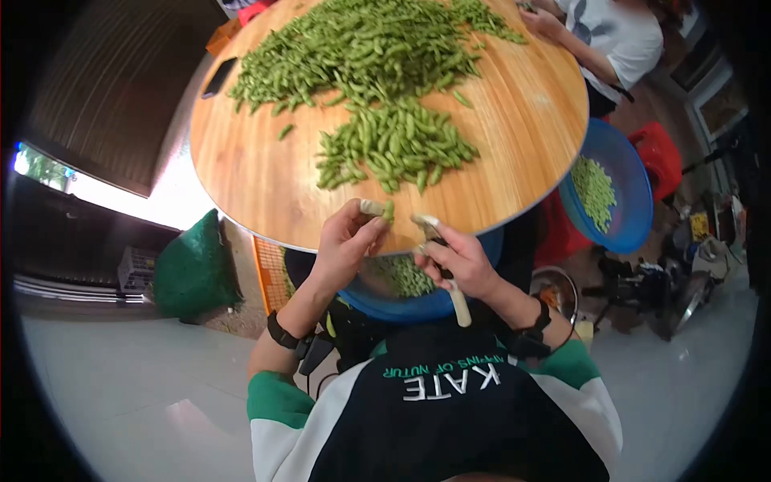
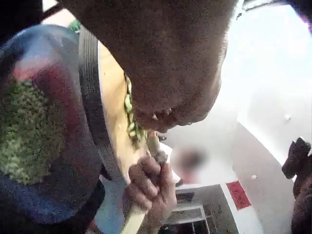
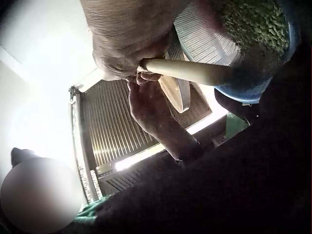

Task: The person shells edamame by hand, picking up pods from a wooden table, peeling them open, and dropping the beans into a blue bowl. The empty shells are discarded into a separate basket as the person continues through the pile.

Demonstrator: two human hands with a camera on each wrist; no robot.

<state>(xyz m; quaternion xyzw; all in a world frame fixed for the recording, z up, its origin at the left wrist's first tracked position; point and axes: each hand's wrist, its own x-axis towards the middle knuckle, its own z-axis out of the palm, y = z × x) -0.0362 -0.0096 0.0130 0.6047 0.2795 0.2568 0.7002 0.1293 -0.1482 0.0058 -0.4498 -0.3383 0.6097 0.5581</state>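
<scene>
The left hand point(image 1: 344, 241) pinched a green pod point(image 1: 388, 211) between thumb and taped fingertips, holding it up just off the near edge of the round table point(image 1: 530, 120), probably so that it sat clear of the wood and within reach of the tool. The right hand point(image 1: 459, 261) was curled round a pale-handled tool point(image 1: 458, 301), its handle running back toward the body and its working end pointing at the pod; whether it was a knife or small shears I could not tell. The two hands were close together, almost touching, directly above a blue basin point(image 1: 418, 305) that sat under the table's near edge, apparently so that whatever fell would land in it; it already held a layer of green bits.

On the table, a small heap of pods point(image 1: 393, 145) lay near the middle, within easy reach, and a larger spread point(image 1: 361, 48) covered the far side. A dark phone point(image 1: 218, 77) lay at the far left edge. A second blue basin point(image 1: 614, 189) with green contents stood below the right edge, by a red stool point(image 1: 660, 153). Another person point(image 1: 610, 32) sat at the far right edge. A green sack point(image 1: 193, 269) stood on the floor to the left.
</scene>
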